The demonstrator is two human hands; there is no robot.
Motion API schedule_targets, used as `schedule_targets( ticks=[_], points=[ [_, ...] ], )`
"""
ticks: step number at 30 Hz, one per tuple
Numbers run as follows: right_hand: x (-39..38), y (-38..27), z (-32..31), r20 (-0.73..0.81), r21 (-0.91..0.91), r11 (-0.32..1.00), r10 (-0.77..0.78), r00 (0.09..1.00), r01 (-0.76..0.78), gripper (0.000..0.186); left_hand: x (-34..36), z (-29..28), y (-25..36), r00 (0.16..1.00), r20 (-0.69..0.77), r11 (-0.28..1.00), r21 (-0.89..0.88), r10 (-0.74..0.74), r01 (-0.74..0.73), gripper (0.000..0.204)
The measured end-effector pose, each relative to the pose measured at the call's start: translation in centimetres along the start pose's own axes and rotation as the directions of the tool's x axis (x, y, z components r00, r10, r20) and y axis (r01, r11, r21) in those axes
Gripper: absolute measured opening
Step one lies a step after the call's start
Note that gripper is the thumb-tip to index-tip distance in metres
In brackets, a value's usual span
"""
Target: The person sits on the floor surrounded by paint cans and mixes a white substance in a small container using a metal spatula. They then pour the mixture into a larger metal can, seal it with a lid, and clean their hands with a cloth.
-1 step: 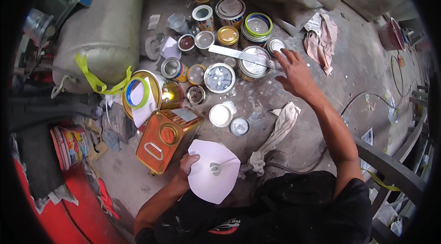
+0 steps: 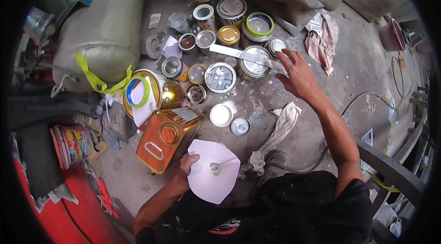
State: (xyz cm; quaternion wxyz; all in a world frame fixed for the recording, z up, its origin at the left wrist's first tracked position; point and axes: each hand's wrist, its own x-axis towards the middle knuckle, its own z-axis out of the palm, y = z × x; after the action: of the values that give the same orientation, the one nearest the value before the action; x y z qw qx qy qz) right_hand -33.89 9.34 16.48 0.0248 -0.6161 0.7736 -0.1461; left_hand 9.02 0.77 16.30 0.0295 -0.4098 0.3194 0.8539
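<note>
My left hand (image 2: 186, 163) grips the edge of a white piece of paper (image 2: 213, 184) with rounded corners and a small grey-green smear in its middle. Ahead on the right, my right hand (image 2: 298, 74) hovers with fingers spread by the end of a flat metal strip (image 2: 236, 54). That strip lies across the lid of a paint can (image 2: 254, 67). A small round tin (image 2: 277, 45) stands just beyond my fingertips. Whether the hand touches the strip cannot be made out. Beside my left hand stands an orange-brown rectangular metal can (image 2: 154, 147) with a red cap.
Several paint cans cluster ahead, among them one with a yellow-green ring (image 2: 259, 24). A gold can (image 2: 172, 95), a grey tank (image 2: 98, 42), rags (image 2: 285, 117) and a black hose (image 2: 363, 93) surround the spot. A dark metal frame (image 2: 390, 166) stands at right.
</note>
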Motion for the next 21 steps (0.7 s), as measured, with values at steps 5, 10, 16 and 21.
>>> schedule_targets(
  ticks=[5, 10, 16, 21],
  points=[
    [-0.6, -6.5, 1.6, 0.434, 0.465, 0.884, -0.187, 0.881, -0.041, 0.071, 1.4, -4.2, -5.2, 0.994, -0.100, 0.999, 0.025, 0.045, -0.043, 0.087],
    [-2.3, -9.5, 11.3, 0.394, 0.564, 0.826, -0.282, 0.875, 0.012, 0.108, 0.2, 0.6, 1.0, 0.997, 0.033, 0.987, -0.145, -0.066, 0.070, 0.088],
    [-2.0, -11.3, 14.5, 0.333, 0.679, 0.734, -0.268, 0.904, -0.033, 0.098, 0.2, 0.3, 1.0, 0.998, 0.035, 0.989, -0.138, -0.054, 0.058, 0.088],
    [-2.5, -11.8, 14.9, 0.352, 0.724, 0.674, -0.177, 0.919, -0.148, 0.088, 1.2, -1.6, -0.8, 0.998, 0.047, 0.994, -0.101, -0.030, 0.035, 0.087]
  ],
)
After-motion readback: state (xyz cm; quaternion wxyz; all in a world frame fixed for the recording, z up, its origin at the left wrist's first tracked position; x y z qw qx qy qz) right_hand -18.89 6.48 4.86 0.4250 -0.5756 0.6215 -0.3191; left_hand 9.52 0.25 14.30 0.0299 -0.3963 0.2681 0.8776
